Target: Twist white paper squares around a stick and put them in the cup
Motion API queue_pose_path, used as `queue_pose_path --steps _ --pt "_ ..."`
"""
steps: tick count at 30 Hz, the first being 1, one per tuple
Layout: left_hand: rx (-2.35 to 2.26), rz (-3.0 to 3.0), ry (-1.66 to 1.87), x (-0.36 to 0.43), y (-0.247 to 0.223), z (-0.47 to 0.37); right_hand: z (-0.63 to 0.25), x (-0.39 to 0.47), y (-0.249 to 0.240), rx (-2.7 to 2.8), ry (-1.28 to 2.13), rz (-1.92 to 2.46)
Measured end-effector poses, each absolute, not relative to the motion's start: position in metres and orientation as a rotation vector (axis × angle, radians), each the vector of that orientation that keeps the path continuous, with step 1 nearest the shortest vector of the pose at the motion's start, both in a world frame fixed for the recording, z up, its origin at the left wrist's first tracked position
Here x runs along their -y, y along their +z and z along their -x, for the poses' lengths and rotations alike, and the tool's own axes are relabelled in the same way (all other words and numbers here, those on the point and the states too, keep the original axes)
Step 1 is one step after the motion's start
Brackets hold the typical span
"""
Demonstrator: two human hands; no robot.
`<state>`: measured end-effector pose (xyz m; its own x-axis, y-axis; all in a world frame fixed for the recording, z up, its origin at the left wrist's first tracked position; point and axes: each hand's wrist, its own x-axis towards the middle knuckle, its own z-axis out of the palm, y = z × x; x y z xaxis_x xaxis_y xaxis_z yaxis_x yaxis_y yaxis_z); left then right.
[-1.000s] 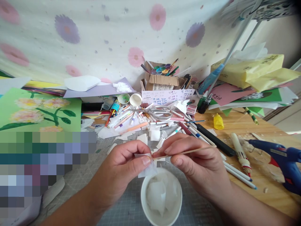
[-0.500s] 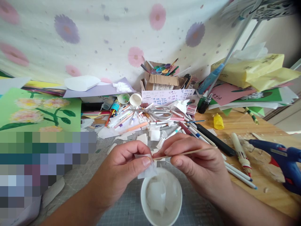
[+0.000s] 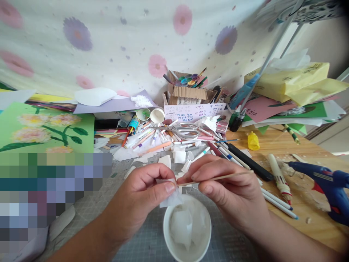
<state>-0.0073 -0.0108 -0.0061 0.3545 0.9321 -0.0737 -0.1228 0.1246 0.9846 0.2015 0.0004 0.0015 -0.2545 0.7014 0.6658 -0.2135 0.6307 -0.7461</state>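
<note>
A white bowl point(image 3: 166, 229) of pale scraps point(image 3: 182, 225) stands on a gridded mat point(image 3: 136, 243); by its far-left rim, a left hand point(image 3: 144, 191) pinches translucent paper point(image 3: 170, 201), while a right hand point(image 3: 231, 196) pinches a thin stick point(image 3: 218, 177) just beyond the bowl. Farther past it sit scissors point(image 3: 170, 128), then a cardboard box point(image 3: 188, 94).

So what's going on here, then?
Someone is working with both bare hands over a white bowl that has thin whitish pieces in it. The left hand has a thin white sheet in its grip, and the right hand holds a slim stick, its tip close to the sheet. Beyond lie scissors and markers; a blue glue gun sits off to the right.
</note>
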Motion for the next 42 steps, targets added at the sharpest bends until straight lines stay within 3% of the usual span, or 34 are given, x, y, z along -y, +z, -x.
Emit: queue_pose_path --steps 42 --pt "-0.879 -1.155 0.918 0.0114 -0.0041 0.0053 -0.2014 0.0 0.0028 1.644 0.889 0.425"
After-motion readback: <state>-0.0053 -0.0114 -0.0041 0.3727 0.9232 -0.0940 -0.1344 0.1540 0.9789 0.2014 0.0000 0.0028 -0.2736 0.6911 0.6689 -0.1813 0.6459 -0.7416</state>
